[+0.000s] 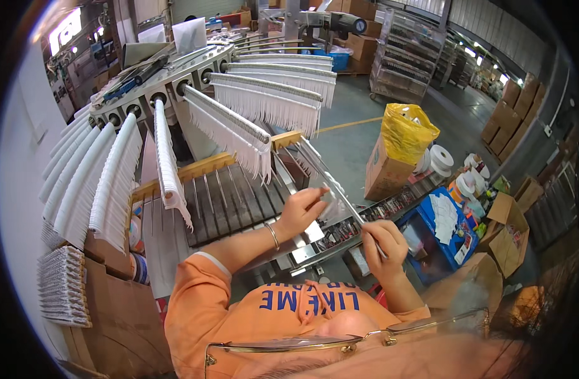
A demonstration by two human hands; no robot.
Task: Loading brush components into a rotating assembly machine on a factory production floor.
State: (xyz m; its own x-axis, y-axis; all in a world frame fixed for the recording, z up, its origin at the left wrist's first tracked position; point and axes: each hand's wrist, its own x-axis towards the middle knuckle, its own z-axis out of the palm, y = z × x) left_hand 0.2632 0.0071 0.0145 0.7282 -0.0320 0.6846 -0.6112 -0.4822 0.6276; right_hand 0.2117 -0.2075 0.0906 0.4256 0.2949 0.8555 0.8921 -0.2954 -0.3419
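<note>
My right hand (385, 243) grips the near end of a thin metal rod (340, 192) that slants up and away toward the machine. My left hand (302, 210), a bangle on its wrist, pinches a cluster of small white hanging pieces (327, 203) on that rod. Just beyond stands a round machine (176, 79) with many rods fanning outward, each loaded with a dense fringe of white pieces (264, 104). A slatted metal chute (229, 199) lies under the rods, directly in front of my hands.
Stacked white pieces (62, 285) rest on cardboard at the left. To the right stand a cardboard box with a yellow bag (404, 132), white rolls (438, 159), a blue bin (442, 235) and open cartons (507, 230). A wire cart (403, 60) is farther back.
</note>
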